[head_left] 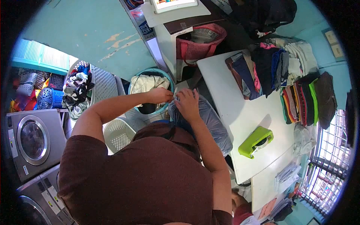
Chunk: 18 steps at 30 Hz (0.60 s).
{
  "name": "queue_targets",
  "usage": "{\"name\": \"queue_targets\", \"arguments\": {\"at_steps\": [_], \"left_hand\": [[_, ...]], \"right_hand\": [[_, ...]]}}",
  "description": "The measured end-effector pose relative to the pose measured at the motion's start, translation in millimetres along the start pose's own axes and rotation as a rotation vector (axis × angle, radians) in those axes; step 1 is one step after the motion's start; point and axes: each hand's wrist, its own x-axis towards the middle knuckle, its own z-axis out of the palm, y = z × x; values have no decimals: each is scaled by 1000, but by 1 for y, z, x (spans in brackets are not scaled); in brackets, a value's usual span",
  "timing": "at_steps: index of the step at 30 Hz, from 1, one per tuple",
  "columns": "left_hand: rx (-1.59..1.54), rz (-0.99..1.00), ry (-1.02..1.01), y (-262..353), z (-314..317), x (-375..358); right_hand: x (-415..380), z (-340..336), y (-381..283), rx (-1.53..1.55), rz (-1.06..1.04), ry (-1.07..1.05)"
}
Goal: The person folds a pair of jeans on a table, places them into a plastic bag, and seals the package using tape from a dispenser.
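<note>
A translucent plastic bag [215, 125] with dark contents hangs or rests against the front of the body, beside the white table's edge. At its gathered top, my left hand [160, 96] is closed in a pinch on the plastic. My right hand [187, 105] is close beside it, fingers bent around the bag's neck. The fingertips of both hands almost meet. Just beyond my left hand is a light blue tub [170, 77] holding cream cloth and a dark item.
The white table [225, 108] bears folded clothes [262, 71] and a green tape dispenser [256, 142]. Left are a white basket [119, 134], a laundry-filled hamper [105, 84] and washing machines [35, 138]. Another person's maroon sleeve [243, 213] shows at the bottom.
</note>
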Motion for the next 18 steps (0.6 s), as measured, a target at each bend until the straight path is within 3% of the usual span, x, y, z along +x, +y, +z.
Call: {"name": "queue_targets", "arguments": {"at_steps": [1,3,5,10,11,14,15,18], "left_hand": [[-11,180,90,-6,4,-1],[-659,-258,-121,-7,5,-9],[-1122,-579,-203,-1,1,-11],[-1828,-1070,-59,42,-31,-2],[-1799,-899,-18,39,-27,-9],[-458,-296,243,53,-24,-10],[-118,-248,239,65,-35,-5],[236,-167,167,55,-28,-2]], "right_hand": [[0,1,0,-55,-61,10],[-1,6,1,-161,-186,29],[-6,13,1,-164,-192,28],[-5,17,0,12,79,-12],[-6,22,3,69,141,-13],[-5,31,14,173,243,-157],[-4,31,15,197,263,-230],[-3,31,20,308,288,-286]]}}
